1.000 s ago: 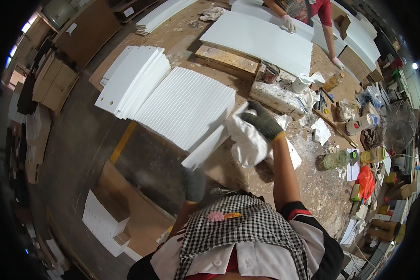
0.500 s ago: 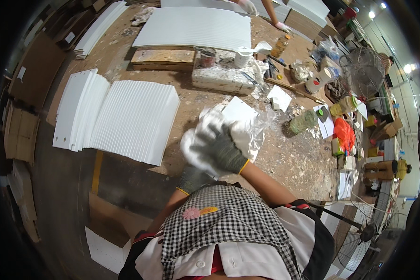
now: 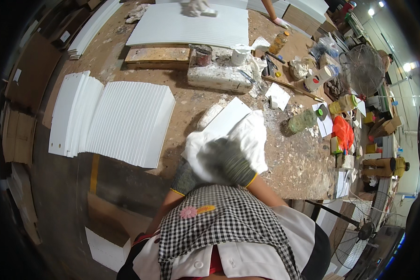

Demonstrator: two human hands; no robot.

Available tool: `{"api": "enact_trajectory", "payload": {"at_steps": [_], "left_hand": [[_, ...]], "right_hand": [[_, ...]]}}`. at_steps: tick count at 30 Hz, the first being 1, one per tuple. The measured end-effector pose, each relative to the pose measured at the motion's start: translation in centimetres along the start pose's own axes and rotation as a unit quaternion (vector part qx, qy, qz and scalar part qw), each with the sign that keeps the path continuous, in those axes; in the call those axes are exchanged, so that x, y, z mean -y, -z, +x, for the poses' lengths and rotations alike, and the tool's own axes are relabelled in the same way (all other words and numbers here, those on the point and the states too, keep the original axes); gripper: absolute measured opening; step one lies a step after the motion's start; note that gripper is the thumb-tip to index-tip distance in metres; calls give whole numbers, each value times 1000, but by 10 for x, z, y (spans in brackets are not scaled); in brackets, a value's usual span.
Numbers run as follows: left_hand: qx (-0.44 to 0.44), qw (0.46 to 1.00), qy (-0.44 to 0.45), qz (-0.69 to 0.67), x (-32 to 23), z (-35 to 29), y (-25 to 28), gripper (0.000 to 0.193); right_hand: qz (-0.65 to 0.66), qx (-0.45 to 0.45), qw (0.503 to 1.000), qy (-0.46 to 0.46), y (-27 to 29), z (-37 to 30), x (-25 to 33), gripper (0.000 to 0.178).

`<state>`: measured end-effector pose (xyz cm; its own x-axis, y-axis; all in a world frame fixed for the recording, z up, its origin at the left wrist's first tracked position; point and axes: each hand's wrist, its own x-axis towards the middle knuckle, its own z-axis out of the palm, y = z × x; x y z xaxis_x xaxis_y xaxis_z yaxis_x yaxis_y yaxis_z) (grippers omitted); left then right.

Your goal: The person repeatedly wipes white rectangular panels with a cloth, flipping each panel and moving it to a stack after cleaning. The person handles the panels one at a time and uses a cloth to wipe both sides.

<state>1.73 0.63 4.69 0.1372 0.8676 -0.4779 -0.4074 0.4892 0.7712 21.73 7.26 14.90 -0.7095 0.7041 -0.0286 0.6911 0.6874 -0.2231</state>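
Both my hands wear grey knit gloves with yellow cuffs and are close together at the bench edge, in front of my body. A white cloth [image 3: 254,140] bunches around and under them. My right hand [image 3: 231,161] presses on the cloth, its fingers smeared by motion. My left hand [image 3: 185,175] is lower and to the left, its fingers hidden behind the cloth. A narrow white panel [image 3: 229,115] sticks out beyond the cloth, pointing away from me. Beside its left edge is a rounded white bundle [image 3: 210,115]; whether this is cloth or glove I cannot tell.
Ridged stacks of white panels [image 3: 128,121] stand at left on the stained workbench [image 3: 298,172]. Ahead are a paint-spattered block [image 3: 214,77] with pots and a larger panel stack [image 3: 191,25], where another person's gloved hand works. Bottles [image 3: 303,121] and a fan [image 3: 366,70] are at right.
My hands and the cloth have shifted slightly; the cloth now spreads wider and more of the white panel shows. The other person's hand has moved left onto the far stack.
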Motion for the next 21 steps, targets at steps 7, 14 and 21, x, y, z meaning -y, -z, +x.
{"api": "enact_trajectory", "payload": {"at_steps": [7,14,21], "left_hand": [[-35,969,36,-243,-11,6,-10,47],[-132,890,-244,363,-100,-44,-54,36],[-129,743,-394,526,-76,-38,-62,47]], "right_hand": [[261,-230,872,-343,-16,-19,-156,27],[405,-389,814,-150,55,-15,-51,28],[350,-348,868,-43,19,43,-64,25]]}}
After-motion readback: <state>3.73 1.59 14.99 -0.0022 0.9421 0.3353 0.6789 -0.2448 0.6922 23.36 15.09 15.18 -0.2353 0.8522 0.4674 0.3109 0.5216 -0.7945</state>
